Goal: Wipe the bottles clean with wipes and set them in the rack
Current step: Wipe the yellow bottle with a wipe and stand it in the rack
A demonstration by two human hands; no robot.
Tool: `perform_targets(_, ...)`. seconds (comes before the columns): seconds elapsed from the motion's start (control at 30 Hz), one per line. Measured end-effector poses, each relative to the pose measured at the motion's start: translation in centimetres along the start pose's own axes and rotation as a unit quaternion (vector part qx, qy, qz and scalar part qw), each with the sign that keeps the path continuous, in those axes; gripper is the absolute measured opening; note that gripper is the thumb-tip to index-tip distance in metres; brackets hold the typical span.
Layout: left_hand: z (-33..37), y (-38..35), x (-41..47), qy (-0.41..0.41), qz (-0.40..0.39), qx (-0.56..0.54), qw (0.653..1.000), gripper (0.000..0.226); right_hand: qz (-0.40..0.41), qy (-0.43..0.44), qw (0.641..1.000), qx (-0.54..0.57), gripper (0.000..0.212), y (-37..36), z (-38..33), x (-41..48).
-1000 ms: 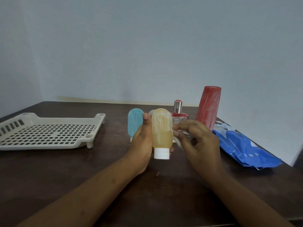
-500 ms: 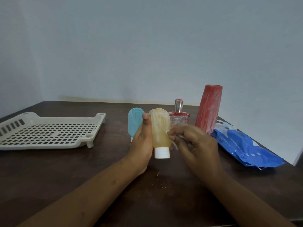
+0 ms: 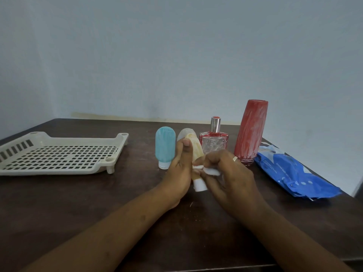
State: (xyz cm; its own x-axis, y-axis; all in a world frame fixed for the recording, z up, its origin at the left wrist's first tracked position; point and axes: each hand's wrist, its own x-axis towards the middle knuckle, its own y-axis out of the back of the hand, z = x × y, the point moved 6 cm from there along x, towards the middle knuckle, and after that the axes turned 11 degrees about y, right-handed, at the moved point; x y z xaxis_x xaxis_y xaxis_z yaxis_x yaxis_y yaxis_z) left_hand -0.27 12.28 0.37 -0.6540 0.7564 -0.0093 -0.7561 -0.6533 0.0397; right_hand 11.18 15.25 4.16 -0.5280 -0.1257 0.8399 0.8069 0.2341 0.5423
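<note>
Left hand (image 3: 179, 170): curled round yellow bottle (image 3: 196, 149), cap (image 3: 199, 185) pointing down.
Right hand (image 3: 229, 173): pinching wipe (image 3: 212, 171) against the bottle's lower body.
Bottle place: near middle of table (image 3: 78, 209), just in front of blue bottle (image 3: 165, 147); rack (image 3: 59, 171) at left edge.
Handling: likely light, soft-walled, slick when damp; best gripped round mid-body, gently.

yellow bottle (image 3: 196, 148) centre frame, cap down, tilted, held; white wipe (image 3: 211, 171) bunched against its lower part. Behind it, upright and smeared: blue bottle (image 3: 165, 147), perfume bottle (image 3: 214, 140), red bottle (image 3: 250, 132). rack (image 3: 59, 154) at left, wipes pack (image 3: 294, 173) at right.
</note>
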Motion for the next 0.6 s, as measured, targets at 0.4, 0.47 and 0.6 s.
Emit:
perform_targets(0.4, 0.6, -0.4, -0.2, -0.031, -0.044, 0.019, 0.998, 0.083, 0.027, -0.025, 0.999, -0.02, 0.014, 0.6, 0.6, 0.0)
perform_targets(0.47, 1.1, 0.1, -0.2, -0.063, -0.018, 0.001, 0.998, 0.076, 0.0, 0.015, 1.0, -0.017, 0.013, 0.4, -0.1, 0.0)
perform_targets(0.6, 1.6, 0.7, -0.2, -0.091, 0.01, -0.002, 0.996, 0.073, -0.039, 0.048, 0.997, -0.052, 0.014, 0.0, -0.4, 0.2)
